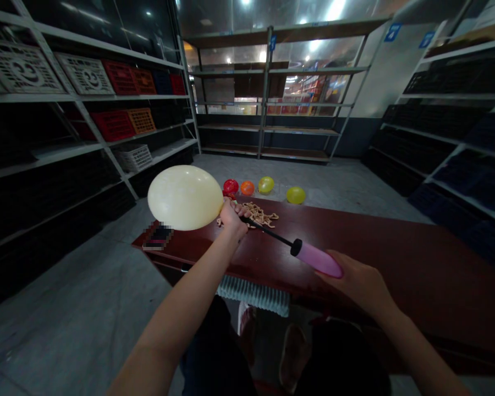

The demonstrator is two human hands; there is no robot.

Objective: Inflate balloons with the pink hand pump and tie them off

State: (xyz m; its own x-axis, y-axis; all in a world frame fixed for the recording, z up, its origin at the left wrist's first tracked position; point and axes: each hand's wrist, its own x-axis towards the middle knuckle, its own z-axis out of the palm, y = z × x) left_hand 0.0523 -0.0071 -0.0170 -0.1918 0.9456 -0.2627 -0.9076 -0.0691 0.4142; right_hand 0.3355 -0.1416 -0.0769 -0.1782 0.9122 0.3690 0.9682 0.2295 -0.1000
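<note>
A large pale cream balloon (185,197), blown up, points to the left above the table. My left hand (232,215) is closed at the balloon's neck, where the neck meets the black end of a hand pump. The pump's pink barrel (318,259) lies in the grip of my right hand (357,280), and its thin black rod (274,234) shows drawn out between my two hands. Behind my left hand a heap of tan, uninflated balloons (260,214) lies on the table. My left fingers partly hide the balloon's neck and the pump's tip.
The dark red table (379,236) spans the middle and right. Past its far edge are a red balloon (231,186), an orange balloon (247,187) and two yellow balloons (296,194). A blurred, dark flat object (158,236) lies at the left corner. Shelves with crates (115,77) stand around.
</note>
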